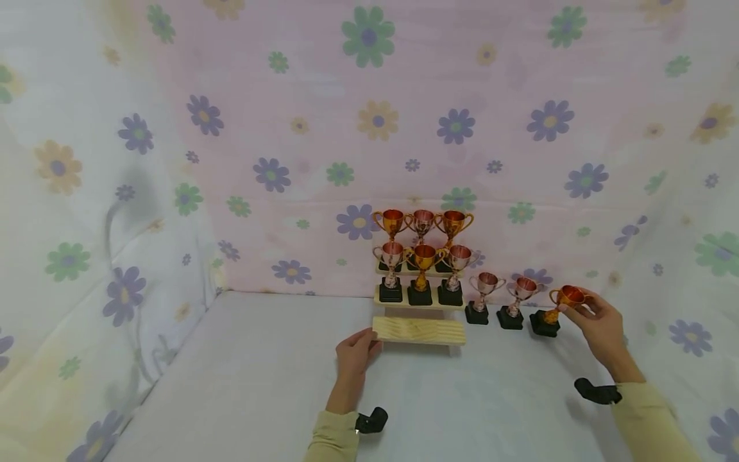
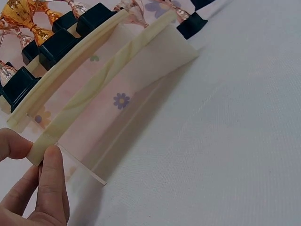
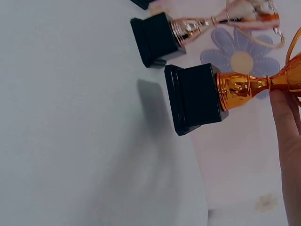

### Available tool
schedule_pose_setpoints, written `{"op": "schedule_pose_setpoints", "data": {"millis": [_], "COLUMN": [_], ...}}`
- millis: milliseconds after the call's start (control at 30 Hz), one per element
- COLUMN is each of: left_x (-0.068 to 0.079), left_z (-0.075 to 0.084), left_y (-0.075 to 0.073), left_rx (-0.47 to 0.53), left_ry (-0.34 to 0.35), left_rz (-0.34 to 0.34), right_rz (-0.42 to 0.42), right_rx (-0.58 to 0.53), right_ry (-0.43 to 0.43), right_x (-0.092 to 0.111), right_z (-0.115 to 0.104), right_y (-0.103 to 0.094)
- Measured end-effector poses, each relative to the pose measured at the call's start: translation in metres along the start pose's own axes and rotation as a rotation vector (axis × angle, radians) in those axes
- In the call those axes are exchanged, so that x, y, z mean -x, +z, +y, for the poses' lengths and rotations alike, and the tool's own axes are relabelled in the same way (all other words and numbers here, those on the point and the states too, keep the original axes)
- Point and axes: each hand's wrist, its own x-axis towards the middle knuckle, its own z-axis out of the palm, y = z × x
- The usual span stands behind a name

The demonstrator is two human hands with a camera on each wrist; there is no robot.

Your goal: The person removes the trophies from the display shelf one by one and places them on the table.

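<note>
On the wooden stand (image 1: 418, 330), the left hand (image 1: 353, 351) pinches the left end of the lowest step (image 2: 94, 92). Right of the stand, beyond two pink trophies (image 1: 523, 290), the right hand (image 1: 603, 327) pinches a gold trophy (image 1: 551, 316).

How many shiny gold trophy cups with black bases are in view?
4. The pale three-tier wooden stand bears three: top-left gold cup, top-right gold cup and middle-tier centre gold cup. The right hand holds the fourth gold cup. None seems hidden.
</note>
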Motion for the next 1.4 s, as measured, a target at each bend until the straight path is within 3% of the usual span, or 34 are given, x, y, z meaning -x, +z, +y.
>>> {"op": "schedule_pose_setpoints", "data": {"millis": [433,733,933,1267,1400], "left_x": [0.006,0.01,0.01,0.006,0.004], "left_z": [-0.005,-0.006,-0.005,-0.004,-0.003], "left_y": [0.0,0.001,0.001,0.001,0.0], "left_rx": [-0.018,0.027,0.042,0.023,0.024], "left_ry": [-0.014,0.024,0.011,0.015,0.02], "left_rz": [-0.023,-0.047,-0.044,-0.027,-0.024], "right_rz": [-0.17,-0.198,-0.218,-0.185,-0.249], "right_rx": [0.078,0.038,0.059,0.098,0.125], "right_ry": [0.084,0.054,0.068,0.164,0.188], "right_x": [-0.011,-0.016,-0.02,-0.026,-0.023], "right_z": [0.012,0.016,0.015,0.015,0.015], "right_y": [-0.012,-0.014,-0.012,-0.005,-0.004]}}
